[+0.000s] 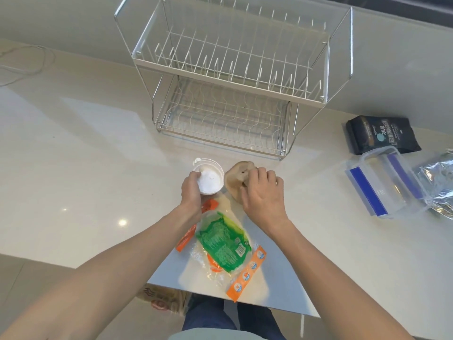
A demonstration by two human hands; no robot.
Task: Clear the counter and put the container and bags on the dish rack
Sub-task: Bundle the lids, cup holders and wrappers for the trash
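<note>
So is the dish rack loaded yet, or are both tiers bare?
Both tiers of the dish rack are bare: only wire shows on the upper and lower shelves.

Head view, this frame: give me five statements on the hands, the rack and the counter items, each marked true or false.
1. The left hand grips the white round container. True.
2. The right hand is lifting the clear box with blue clips. False: it rests on a tan bag; the box sits untouched to the right.
3. Both tiers of the dish rack hold nothing. True.
4. The black bag lies on the rack's lower tier. False: it lies on the counter, right of the rack.
5. A green and orange packet lies near the counter's front edge. True.
</note>
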